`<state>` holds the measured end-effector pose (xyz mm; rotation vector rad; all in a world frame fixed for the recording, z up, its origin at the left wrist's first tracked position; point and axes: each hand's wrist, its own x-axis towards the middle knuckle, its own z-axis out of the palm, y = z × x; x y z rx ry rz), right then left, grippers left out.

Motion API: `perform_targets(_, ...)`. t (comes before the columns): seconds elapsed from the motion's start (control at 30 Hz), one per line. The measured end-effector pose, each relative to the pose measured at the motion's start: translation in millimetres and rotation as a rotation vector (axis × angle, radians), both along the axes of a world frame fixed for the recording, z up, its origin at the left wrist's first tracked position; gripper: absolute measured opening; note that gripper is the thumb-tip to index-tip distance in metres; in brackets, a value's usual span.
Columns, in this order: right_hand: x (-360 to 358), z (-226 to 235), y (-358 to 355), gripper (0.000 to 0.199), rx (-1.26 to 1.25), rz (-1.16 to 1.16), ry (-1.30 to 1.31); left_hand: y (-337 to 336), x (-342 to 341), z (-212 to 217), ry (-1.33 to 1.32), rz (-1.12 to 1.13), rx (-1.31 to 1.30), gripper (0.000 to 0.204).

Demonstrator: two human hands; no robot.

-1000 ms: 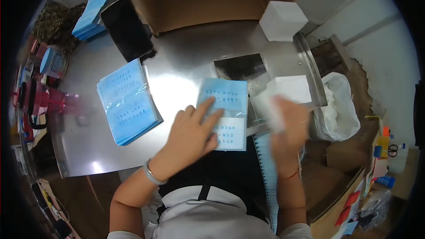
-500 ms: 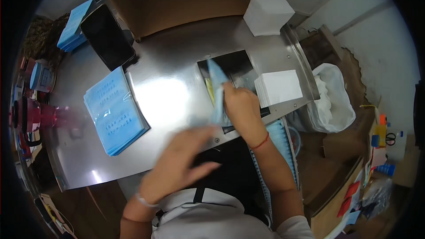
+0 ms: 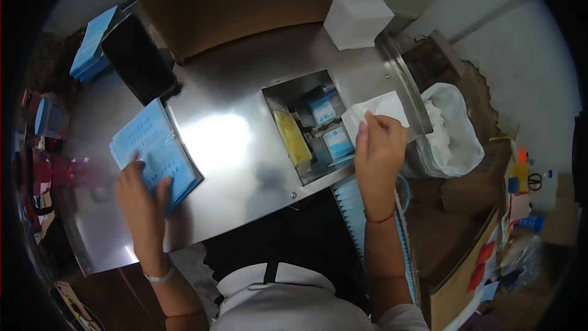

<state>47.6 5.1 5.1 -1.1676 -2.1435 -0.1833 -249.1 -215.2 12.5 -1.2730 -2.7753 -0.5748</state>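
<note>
My left hand [image 3: 142, 199] reaches over the near left part of a stack of blue printed packets [image 3: 147, 141], thumb and fingers spread apart, fingertips at the top packet. On the right, my right hand [image 3: 380, 153] is over a stack of white folded sheets [image 3: 386, 108]. Its thumb and index finger come together at the top sheet, with the other fingers bent. Between the hands lies a rectangular opening [image 3: 301, 105] in the metal table. Inside it show a yellow piece [image 3: 293, 138] and two blue-and-white packets [image 3: 337, 143].
A dark tablet or phone [image 3: 139, 58] leans on a stand before more blue packets [image 3: 92, 40]. A cardboard box [image 3: 245, 15] and a white block of sheets [image 3: 358, 19] stand at the back. A white-lined bin [image 3: 468, 147] sits right, a pink bottle [image 3: 40, 178] left.
My left hand has moved left onto the blue stack. My right hand has let go of a blue packet over the opening and moved right to the white sheets. The opening now shows.
</note>
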Motion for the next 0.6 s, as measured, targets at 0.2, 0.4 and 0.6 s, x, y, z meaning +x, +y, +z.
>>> perform_targets(0.2,9.6,0.3,5.2,0.023,-0.128,0.071,0.105,-8.3,-15.0,-3.8,0.094,-0.103,-0.022,0.019)
perform_targets(0.4,33.6,15.0,28.2,0.036,-0.188,0.170,0.046,58.4,109.8,-3.6,-0.128,-0.612,0.081,0.026)
perform_targets(0.6,3.7,17.9,-47.7,0.038,-0.051,0.415,0.009,61.0,111.6,-25.3,-0.132,-0.734,0.089,0.054)
